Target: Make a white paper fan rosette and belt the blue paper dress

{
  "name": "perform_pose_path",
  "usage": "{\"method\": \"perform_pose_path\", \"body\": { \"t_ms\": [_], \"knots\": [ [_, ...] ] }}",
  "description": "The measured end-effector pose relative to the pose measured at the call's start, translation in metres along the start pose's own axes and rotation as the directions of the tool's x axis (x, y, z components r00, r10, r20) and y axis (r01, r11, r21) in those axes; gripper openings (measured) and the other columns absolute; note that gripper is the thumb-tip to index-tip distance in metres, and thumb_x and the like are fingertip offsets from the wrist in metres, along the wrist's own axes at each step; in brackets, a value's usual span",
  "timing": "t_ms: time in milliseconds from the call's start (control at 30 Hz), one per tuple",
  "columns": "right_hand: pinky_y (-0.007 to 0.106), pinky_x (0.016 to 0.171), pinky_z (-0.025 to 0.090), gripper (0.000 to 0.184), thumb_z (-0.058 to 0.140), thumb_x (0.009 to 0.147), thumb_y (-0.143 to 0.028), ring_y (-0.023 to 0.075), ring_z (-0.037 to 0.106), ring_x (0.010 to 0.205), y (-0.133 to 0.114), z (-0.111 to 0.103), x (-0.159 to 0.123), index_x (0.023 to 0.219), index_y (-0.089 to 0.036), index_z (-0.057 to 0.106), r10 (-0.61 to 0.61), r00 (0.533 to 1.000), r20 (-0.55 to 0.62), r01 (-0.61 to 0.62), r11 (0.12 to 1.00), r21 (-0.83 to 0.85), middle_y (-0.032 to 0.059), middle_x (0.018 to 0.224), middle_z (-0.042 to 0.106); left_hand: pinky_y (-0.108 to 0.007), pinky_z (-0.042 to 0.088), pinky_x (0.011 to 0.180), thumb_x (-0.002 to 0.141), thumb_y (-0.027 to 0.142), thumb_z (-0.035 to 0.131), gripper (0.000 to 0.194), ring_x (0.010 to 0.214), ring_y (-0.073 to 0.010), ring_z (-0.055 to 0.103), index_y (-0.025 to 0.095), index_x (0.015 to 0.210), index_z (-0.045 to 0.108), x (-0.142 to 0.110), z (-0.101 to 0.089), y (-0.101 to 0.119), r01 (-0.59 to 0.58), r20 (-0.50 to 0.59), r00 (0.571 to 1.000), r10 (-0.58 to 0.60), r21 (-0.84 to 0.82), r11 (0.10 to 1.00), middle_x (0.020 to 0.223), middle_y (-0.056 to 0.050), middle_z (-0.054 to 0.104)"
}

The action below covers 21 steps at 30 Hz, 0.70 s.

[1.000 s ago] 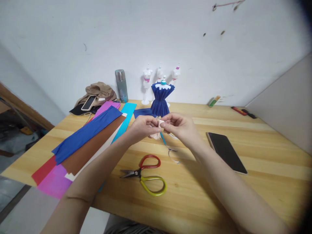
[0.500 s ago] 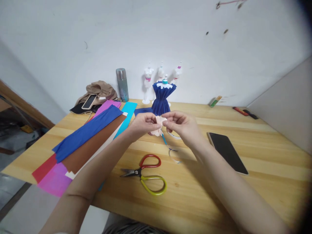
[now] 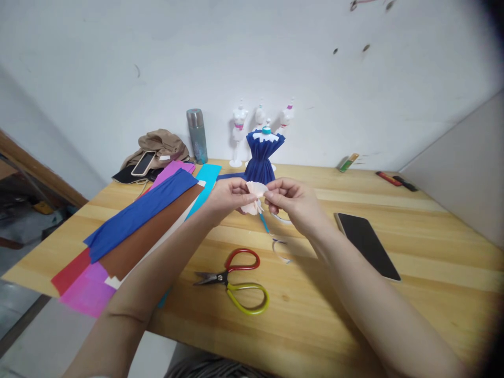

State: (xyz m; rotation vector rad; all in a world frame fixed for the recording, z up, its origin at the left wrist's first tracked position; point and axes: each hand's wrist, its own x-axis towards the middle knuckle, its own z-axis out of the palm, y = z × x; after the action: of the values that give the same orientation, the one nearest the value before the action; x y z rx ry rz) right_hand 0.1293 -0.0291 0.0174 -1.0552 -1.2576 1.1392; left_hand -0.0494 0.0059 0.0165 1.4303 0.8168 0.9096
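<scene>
Between my hands is a small pleated piece of pale pink crepe paper, fanned out at its top. My left hand pinches its left side, thumb in front. The fingertips of my right hand grip its right edge. Just behind stands a small dress form in a gathered dark blue paper dress, its lower part hidden by my hands. A blue strip and a thin curled white strip lie below the hands. Nearer me, scissors with one red and one yellow handle rest on the table.
Coloured paper sheets overlap at the left. A phone on a brown cloth bag and a flask stand behind them. Several white dress forms line the wall. A dark tablet lies right; a green-labelled item sits behind.
The pale pink paper has turned between my fingers, and its pleated top now spreads wider towards the right. Both hands stay in nearly the same place.
</scene>
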Motion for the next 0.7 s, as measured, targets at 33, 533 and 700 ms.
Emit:
{"method": "perform_pose_path", "body": {
  "t_ms": [33,533,700],
  "knots": [
    [0.024,0.045,0.041,0.028,0.083,0.058,-0.036,0.0099,0.052,0.045,0.0000,0.0001,0.0001,0.076,-0.021,0.068,0.000,1.000,-0.002,0.000,1.000,0.019,-0.0034,0.055,0.062,-0.020,0.052,0.052,0.067,0.027,0.083,0.027,0.060,-0.0124,0.067,0.011,0.077,0.065,-0.0001,0.0001,0.0002,-0.001,-0.006,1.000,0.001,0.000,1.000,0.070,-0.005,0.073],
    [0.024,0.043,0.033,0.022,0.077,0.064,-0.034,0.0082,0.044,0.040,-0.0023,0.0022,-0.0035,0.057,-0.021,0.061,-0.012,1.000,-0.005,0.012,0.996,-0.084,-0.0030,0.048,0.058,-0.022,0.050,0.062,0.061,0.019,0.082,0.021,0.063,-0.0103,0.064,0.012,0.072,0.065,0.0029,0.0042,-0.0047,-0.090,0.013,0.996,0.090,-0.033,0.995,0.068,0.000,0.069],
    [0.024,0.044,0.032,0.022,0.076,0.065,-0.034,0.0076,0.045,0.040,-0.0020,0.0025,-0.0038,0.057,-0.020,0.061,0.015,1.000,-0.009,-0.016,0.998,-0.062,-0.0026,0.050,0.059,-0.020,0.048,0.058,0.062,0.023,0.084,0.025,0.058,-0.0093,0.063,0.013,0.070,0.063,0.0024,0.0010,-0.0032,-0.114,-0.054,0.992,0.112,-0.044,0.993,0.065,0.000,0.069]
  ]
}}
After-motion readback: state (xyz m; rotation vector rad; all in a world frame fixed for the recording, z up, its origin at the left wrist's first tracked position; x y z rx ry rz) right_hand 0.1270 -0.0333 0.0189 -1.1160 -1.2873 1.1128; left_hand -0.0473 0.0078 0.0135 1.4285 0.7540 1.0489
